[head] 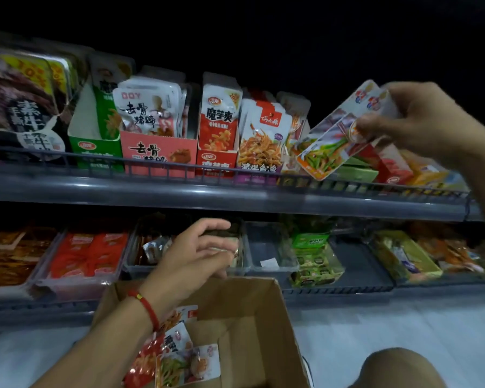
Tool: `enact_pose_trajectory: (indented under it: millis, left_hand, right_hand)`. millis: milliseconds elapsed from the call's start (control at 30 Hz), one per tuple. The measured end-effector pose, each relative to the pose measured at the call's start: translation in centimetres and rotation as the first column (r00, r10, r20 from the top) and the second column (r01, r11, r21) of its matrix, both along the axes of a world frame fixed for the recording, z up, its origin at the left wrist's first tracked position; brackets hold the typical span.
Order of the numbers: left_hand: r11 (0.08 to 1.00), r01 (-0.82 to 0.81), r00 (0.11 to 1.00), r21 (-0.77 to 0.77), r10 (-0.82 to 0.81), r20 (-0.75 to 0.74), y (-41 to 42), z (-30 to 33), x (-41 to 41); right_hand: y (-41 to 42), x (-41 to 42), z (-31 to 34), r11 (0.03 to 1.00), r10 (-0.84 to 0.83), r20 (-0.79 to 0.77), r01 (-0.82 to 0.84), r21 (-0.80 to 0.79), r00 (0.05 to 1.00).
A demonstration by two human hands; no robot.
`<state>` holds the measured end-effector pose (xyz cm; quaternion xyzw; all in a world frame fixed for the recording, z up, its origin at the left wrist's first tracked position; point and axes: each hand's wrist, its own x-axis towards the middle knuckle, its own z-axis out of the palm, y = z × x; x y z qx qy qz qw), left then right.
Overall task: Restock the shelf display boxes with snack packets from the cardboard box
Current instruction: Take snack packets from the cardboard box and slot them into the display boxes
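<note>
My right hand pinches a small stack of snack packets with green and orange vegetable pictures, held tilted just above the upper shelf's display boxes at the right. My left hand hovers with fingers loosely extended over the far edge of the open cardboard box and holds nothing. A red cord bracelet circles its wrist. More snack packets lie in the bottom of the cardboard box.
The upper shelf carries upright display boxes: green, pink, red and purple. The lower shelf holds clear trays of red packets and green packets. A knee shows at the bottom right.
</note>
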<state>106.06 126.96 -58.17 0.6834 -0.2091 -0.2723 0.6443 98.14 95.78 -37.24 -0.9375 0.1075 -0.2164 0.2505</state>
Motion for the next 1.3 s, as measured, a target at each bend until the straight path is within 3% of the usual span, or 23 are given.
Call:
enact_pose_trajectory:
  millis: [200,333,500,600,900,1100,1300]
  left_hand:
    - [0.998,0.006,1.000,0.056,-0.006,0.000,0.3,0.2,0.1]
    - [0.998,-0.001,1.000,0.070,0.002,-0.001,0.3,0.6,0.4]
    - [0.996,-0.006,1.000,0.091,0.006,-0.001,0.5,0.9,0.9]
    - [0.994,0.000,1.000,0.109,0.000,-0.003,0.5,1.1,1.1]
    - [0.991,0.019,1.000,0.133,-0.018,-0.014,0.7,1.1,1.4]
    - [0.991,0.015,1.000,0.132,-0.014,-0.008,1.0,1.1,1.3]
    - [0.990,0.011,1.000,0.138,-0.011,-0.001,0.9,1.1,1.2]
  right_hand:
    - [-1.5,4.5,2.9,0.978,-0.138,-0.081,0.123,-0.166,0.987]
    - [-1.7,7.2,3.8,0.981,-0.156,-0.141,0.137,-0.139,0.978]
    - [-1.6,10.6,3.9,0.945,-0.204,-0.192,0.141,-0.296,0.960]
    - [-1.3,12.3,2.8,0.954,-0.212,-0.200,0.158,-0.255,0.956]
    - [-0.8,14.2,-1.7,0.896,-0.238,-0.104,0.177,-0.408,0.966]
    - [-0.9,13.6,-3.2,0.909,-0.192,0.031,0.190,-0.371,0.981]
    - [-1.2,13.8,-4.1,0.893,-0.191,0.010,0.178,-0.413,0.982]
